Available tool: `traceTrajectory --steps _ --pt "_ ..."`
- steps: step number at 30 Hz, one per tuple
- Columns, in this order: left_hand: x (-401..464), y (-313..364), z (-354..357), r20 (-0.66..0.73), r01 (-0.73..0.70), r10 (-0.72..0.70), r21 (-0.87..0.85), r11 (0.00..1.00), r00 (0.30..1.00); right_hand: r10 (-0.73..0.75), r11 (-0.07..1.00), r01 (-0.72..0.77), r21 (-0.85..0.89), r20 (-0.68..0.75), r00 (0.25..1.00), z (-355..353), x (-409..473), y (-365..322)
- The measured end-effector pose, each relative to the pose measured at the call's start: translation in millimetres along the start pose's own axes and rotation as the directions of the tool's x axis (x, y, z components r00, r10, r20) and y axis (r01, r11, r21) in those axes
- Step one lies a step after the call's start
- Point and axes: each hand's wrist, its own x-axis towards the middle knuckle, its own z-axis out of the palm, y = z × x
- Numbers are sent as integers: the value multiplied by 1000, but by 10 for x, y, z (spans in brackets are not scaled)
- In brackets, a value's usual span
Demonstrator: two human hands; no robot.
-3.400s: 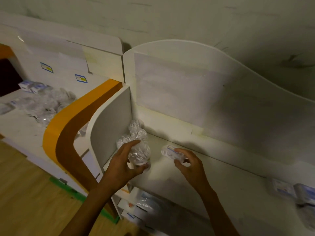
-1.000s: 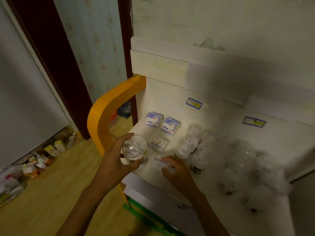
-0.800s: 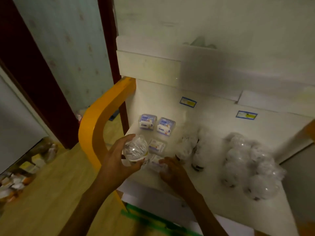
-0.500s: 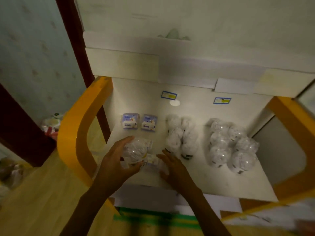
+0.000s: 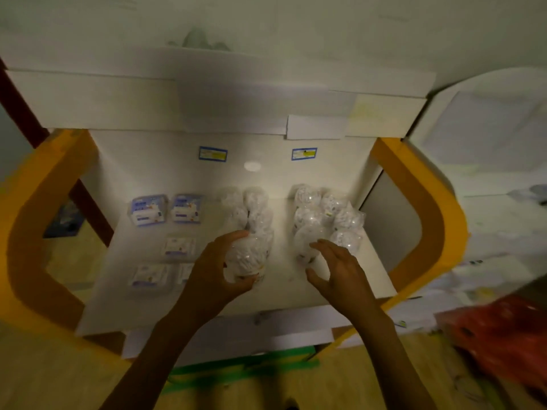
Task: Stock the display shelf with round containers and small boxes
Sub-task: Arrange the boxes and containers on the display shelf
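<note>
Clear plastic is showing between the fingers (image 5: pixel 236 235) of the left hand (image 5: pixel 211 269), which are curling round a round container (image 5: pixel 245 258) at the front of the left cluster (image 5: pixel 251 208), low over the white shelf (image 5: pixel 284 294). The right hand (image 5: pixel 337 269) is hovering just beside the right cluster (image 5: pixel 325 214), fingers spread and loose, gripping nothing. Small boxes (image 5: pixel 165 210) are lying to the left, two at the back and three nearer the front. Two blue labels (image 5: pixel 213 153) are sitting on the back panel, and orange side frames (image 5: pixel 414 196) are flanking the shelf. Half a second ago the left hand was holding the container over the boxes; it is now sitting further right, and the right hand has left the box area. Everything is blurring, so box print is unreadable; a red shape (image 5: pixel 503 335) at the right edge is too smeared to identify.
</note>
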Motion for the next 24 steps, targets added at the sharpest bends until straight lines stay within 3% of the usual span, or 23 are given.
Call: traceTrajectory --steps 8,14,19,24 --pt "282 194 957 134 9 -10 13 1000 991 1 997 -2 74 23 1000 -308 -18 568" --pt "304 188 1385 127 68 -76 62 996 989 -31 996 30 88 17 999 -451 -61 949" --pt "243 283 1538 131 37 -64 200 979 989 -42 991 37 129 32 999 -518 -87 1156" --pt "292 407 1463 173 -63 -18 454 889 985 -32 994 26 106 53 998 -572 -139 1223"
